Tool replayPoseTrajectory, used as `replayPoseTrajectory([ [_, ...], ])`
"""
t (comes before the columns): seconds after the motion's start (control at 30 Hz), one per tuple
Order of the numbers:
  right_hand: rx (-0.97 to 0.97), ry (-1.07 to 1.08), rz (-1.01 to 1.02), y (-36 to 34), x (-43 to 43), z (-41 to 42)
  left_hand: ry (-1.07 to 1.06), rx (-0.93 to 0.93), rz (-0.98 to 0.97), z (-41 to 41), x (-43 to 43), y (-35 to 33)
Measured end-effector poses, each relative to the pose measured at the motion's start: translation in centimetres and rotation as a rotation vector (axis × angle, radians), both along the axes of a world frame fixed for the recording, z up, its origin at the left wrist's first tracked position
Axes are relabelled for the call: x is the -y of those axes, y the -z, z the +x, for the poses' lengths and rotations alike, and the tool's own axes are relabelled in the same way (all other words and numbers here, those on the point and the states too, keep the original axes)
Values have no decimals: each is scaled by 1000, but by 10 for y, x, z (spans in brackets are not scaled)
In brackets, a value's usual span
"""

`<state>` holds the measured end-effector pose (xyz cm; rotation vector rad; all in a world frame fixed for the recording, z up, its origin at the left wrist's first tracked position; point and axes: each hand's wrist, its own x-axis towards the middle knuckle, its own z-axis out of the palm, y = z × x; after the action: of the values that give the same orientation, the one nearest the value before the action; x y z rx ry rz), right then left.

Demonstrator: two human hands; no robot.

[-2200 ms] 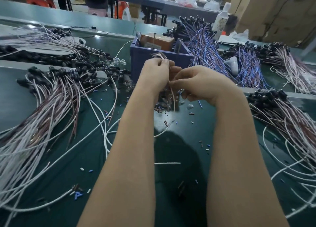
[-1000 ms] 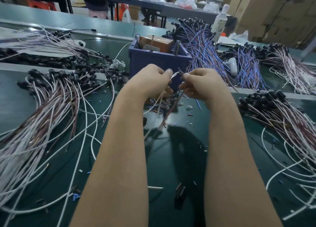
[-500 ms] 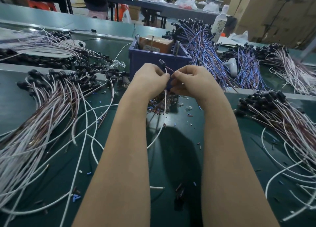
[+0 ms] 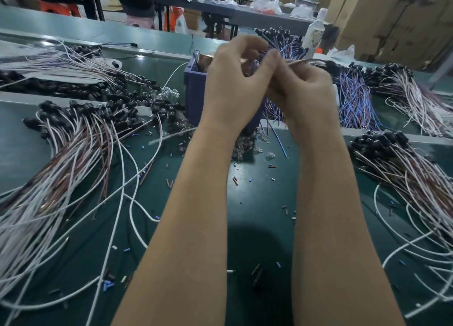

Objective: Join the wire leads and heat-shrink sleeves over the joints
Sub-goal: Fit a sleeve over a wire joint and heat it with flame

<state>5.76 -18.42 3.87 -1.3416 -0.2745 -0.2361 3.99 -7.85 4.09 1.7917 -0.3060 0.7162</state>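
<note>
blue bin (image 4: 194,92) half behind left hand (image 4: 232,85) and right hand (image 4: 308,95), all fingers (image 4: 247,44) pinching one wire lead (image 4: 304,61)

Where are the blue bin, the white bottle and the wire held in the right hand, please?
blue bin (image 4: 196,97), head view, bare front wall.
white bottle (image 4: 315,35), head view, its body.
wire (image 4: 307,61), head view, stretch beyond the right hand (image 4: 306,90).

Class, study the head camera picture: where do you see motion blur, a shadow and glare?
Head view: motion blur smears the left hand, the right hand and the wire lead between them; head view: a shadow falls on the green mat between the forearms; head view: glare whitens the far bench at left.
</note>
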Motion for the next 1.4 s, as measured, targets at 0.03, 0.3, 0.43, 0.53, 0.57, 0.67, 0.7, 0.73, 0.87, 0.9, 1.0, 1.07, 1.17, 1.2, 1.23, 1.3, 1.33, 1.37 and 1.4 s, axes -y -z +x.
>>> replayPoseTrajectory([
  [0.03,-28,63,141,-1,3,2,2,-32,8,1,-1,0],
  [0.3,-150,1,676,6,9,11,283,-666,-240,8,15,13],
  [0.43,-302,34,240,12,10,13,290,-419,-793,10,6,12],
  [0.53,-401,-4,-316,14,10,7,256,-232,-858,9,-7,11],
  [0.57,-423,-18,-528,12,10,5,226,-205,-826,9,-9,10],
  [0.67,-337,63,-967,3,13,0,115,-204,-644,11,-11,9],
  [0.7,-262,125,-947,0,14,-1,84,-220,-570,12,-12,9],
  [0.73,-185,176,-837,-4,13,-2,66,-241,-486,13,-13,9],
  [0.87,53,180,-587,-12,-1,-2,11,-337,22,13,-12,11],
  [0.9,55,147,-623,-9,-5,0,10,-363,111,13,-12,12],
  [1.0,2,113,-655,1,-11,7,41,-452,290,13,-8,12],
  [1.07,-29,105,-608,7,-10,11,45,-499,383,14,-6,13],
  [1.17,-62,114,-595,13,-7,14,123,-533,449,12,-9,16],
  [1.2,-71,105,-607,14,-6,14,159,-554,433,12,-11,17],
  [1.23,-71,101,-624,16,-7,14,177,-583,406,13,-14,18],
  [1.3,-59,110,-658,16,-7,15,121,-654,317,17,-21,19],
  [1.33,-54,97,-681,15,-6,14,68,-675,237,20,-24,20],
  [1.37,-49,57,-717,14,-5,12,15,-665,150,21,-27,20],
  [1.4,-47,-3,-775,13,-4,10,-18,-627,67,21,-28,19],
])
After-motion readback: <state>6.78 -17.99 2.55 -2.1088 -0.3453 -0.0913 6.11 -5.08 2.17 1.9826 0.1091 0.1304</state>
